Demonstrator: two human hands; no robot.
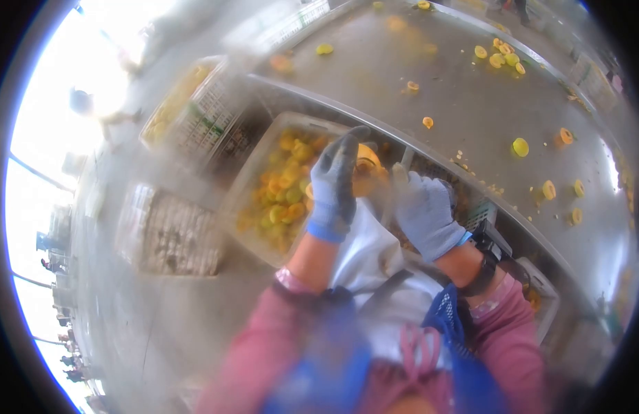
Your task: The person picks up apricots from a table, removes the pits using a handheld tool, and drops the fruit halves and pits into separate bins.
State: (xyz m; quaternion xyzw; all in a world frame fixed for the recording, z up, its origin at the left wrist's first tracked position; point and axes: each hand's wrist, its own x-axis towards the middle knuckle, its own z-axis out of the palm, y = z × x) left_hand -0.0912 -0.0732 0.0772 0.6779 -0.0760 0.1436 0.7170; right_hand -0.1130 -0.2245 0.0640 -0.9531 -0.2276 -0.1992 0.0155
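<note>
The orange fruit (366,164) sits in the left hand (334,181), beside the right hand (428,210).

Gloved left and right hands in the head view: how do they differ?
The left hand grips an orange fruit piece; the right hand is beside it, contact unclear. The right hand has a black wristband; the left hand shows none. Both wear bluish-grey gloves.

Glossy smooth metal table (478,110), matt cloth gloves (428,212), plastic crate (312,121), cloth apron (366,259)
</note>
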